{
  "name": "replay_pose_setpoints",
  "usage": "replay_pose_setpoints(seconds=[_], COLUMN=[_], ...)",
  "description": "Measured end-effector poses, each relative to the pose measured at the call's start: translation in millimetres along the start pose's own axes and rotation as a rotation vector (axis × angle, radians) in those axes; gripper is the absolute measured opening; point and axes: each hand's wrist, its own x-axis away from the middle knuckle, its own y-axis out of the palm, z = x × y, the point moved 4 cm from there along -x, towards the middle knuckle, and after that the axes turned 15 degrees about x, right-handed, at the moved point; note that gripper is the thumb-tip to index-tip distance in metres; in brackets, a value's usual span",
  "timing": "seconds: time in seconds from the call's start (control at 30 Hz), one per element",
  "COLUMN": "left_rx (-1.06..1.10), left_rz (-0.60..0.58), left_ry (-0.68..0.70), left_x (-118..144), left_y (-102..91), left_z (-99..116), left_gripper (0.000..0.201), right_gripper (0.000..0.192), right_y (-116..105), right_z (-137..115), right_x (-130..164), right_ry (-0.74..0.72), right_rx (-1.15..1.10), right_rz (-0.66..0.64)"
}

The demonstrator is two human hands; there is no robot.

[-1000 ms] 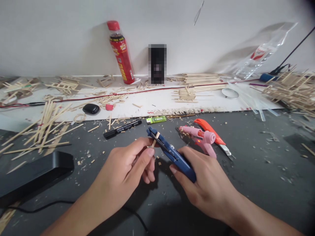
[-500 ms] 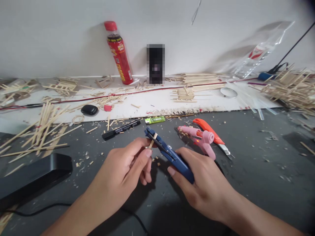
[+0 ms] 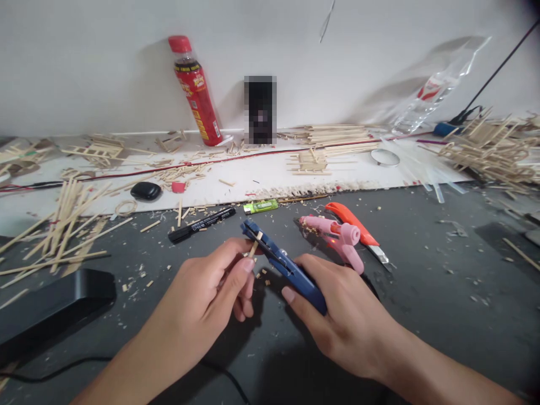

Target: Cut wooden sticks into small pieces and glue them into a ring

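My left hand [image 3: 219, 287] is closed, with a short wooden stick [image 3: 255, 246] pinched between thumb and index finger. The stick's upper end sits across the jaws of a blue hand cutter [image 3: 280, 259]. Around the cutter's handle my right hand [image 3: 341, 309] is wrapped, thumb along the near side; its other fingers are partly hidden. Small wood offcuts [image 3: 265, 272] lie on the dark tabletop just under the cutter. To the right of the cutter is a pink glue gun [image 3: 333, 232] with an orange light on it.
An orange utility knife [image 3: 354, 228] lies behind the glue gun, its blade showing. A black marker [image 3: 201, 225] and green lighter [image 3: 260, 207] lie ahead of my hands. Loose sticks [image 3: 70, 225] and a black box-like object [image 3: 59, 309] are left. A red bottle [image 3: 196, 93] leans against the wall.
The whole view has shifted slightly, with the things on the table now a little further left. Both hands keep their hold, and the stick stays at the cutter's jaws.
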Motion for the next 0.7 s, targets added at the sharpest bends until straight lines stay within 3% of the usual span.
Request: replay_pose_setpoints(seconds=[0.47, 0.6, 0.7], left_rx=[-0.013, -0.100, -0.075], left_rz=[-0.008, 0.104, 0.189], left_ry=[-0.049, -0.084, -0.044], left_x=[-3.5, -3.9, -3.2], left_y=[-0.4, -10.3, -15.5], left_z=[-4.3, -10.5, -10.6], left_gripper=[0.034, 0.020, 0.053], right_gripper=[0.022, 0.020, 0.019], right_y=[3.1, 5.5, 7.0], right_z=[3.3, 4.8, 4.2], right_x=[-4.0, -5.4, -4.9], right_ry=[0.056, 0.054, 0.047], right_rx=[0.150, 0.208, 0.223], right_rz=[0.019, 0.010, -0.006])
